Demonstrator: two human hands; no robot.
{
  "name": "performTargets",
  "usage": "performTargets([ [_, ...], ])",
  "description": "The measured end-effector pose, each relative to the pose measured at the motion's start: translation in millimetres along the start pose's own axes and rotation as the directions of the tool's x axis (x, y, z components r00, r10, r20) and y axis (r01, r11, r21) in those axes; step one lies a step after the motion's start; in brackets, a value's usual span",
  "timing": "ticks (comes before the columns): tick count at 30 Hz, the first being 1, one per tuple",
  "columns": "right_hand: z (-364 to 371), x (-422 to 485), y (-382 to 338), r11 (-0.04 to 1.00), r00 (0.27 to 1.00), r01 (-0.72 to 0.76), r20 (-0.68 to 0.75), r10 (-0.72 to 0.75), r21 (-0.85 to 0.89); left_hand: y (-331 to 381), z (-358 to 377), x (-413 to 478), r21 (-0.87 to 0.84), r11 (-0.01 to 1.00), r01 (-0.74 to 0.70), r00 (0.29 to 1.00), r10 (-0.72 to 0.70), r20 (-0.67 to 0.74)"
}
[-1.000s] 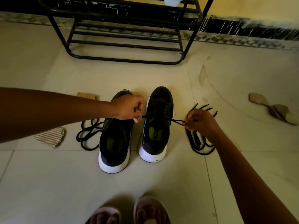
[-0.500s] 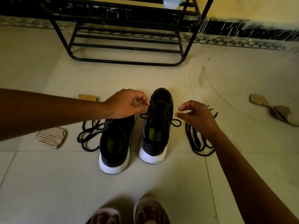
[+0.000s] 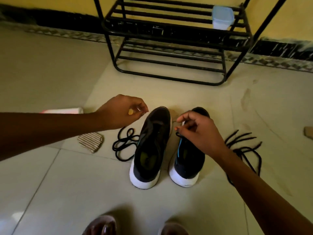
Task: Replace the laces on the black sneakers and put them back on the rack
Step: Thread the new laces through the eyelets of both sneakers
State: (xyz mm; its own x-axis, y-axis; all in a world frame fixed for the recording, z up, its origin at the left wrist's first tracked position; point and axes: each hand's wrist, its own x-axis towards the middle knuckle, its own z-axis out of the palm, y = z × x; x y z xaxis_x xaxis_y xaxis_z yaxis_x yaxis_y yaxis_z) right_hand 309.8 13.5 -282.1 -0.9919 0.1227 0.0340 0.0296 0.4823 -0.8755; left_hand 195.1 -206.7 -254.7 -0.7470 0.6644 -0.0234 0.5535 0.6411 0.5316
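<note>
Now both hands are up over the pair of sneakers on the tiled floor (image 3: 169,209). Left hand (image 3: 121,111) hangs at about ten o'clock from the left sneaker (image 3: 149,148), fingers curled in with thumb and forefinger pinched together, though whether anything is between them I cannot tell. Right hand (image 3: 197,133) sits right over the right sneaker (image 3: 188,158), fingers loosely curled, apart at the tips, just above a short black lace end (image 3: 179,135) poking out near the eyelets. Both shoes stand side by side, white heels toward the camera, toes pointing at twelve o'clock toward the black metal shoe rack (image 3: 171,48). Loose black laces (image 3: 123,144) coil at nine o'clock beside the left shoe; another tangle of laces (image 3: 245,146) lies at three o'clock. Striped cloth (image 3: 90,142) further left. A pale blue container (image 3: 222,17) sits on the rack's upper shelf.
</note>
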Motion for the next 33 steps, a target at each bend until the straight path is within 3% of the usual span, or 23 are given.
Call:
performTargets([
  [6, 21.9, 13.5, -3.9, 0.989, 0.985, 0.121, 0.134, -0.108, -0.091, -52.9, 6.2, -0.9, 0.106, 0.974, 0.201, 0.979, -0.198, -0.042],
  [11, 45.2, 24.6, -2.8, 0.984, 0.974, 0.138, 0.193, -0.115, -0.112, -98.0, 28.2, 3.6, 0.243, 0.942, 0.230, 0.947, -0.274, 0.166],
  [15, 57.5, 29.3, -2.7, 0.981, 0.967, 0.140, 0.230, -0.106, -0.137, -118.7, 49.1, 2.9, 0.415, 0.910, 0.026, 0.896, -0.206, 0.395],
  [18, 62.9, 31.7, -4.8, 0.978, 0.965, 0.139, 0.243, -0.098, -0.155, -117.3, 59.5, 1.5, 0.608, 0.761, -0.224, 0.889, -0.097, 0.448],
  [21, 67.6, 32.5, -9.1, 0.973, 0.968, 0.131, 0.238, -0.083, -0.191, -112.7, 64.9, 4.1, 0.693, 0.619, -0.370, 0.863, -0.048, 0.504],
  [24, 71.1, 31.5, -14.0, 0.970, 0.967, 0.123, 0.247, -0.069, -0.210, -110.4, 65.2, 8.1, 0.716, 0.544, -0.437, 0.834, -0.054, 0.549],
  [29, 74.4, 29.2, -16.6, 0.966, 0.966, 0.112, 0.255, -0.051, -0.233, -117.6, 60.4, -0.4, 0.681, 0.594, -0.428, 0.801, -0.100, 0.591],
  [33, 77.2, 29.0, -19.6, 0.963, 0.968, 0.106, 0.248, -0.042, -0.250, -120.2, 63.8, -6.8, 0.703, 0.530, -0.475, 0.802, -0.067, 0.593],
])
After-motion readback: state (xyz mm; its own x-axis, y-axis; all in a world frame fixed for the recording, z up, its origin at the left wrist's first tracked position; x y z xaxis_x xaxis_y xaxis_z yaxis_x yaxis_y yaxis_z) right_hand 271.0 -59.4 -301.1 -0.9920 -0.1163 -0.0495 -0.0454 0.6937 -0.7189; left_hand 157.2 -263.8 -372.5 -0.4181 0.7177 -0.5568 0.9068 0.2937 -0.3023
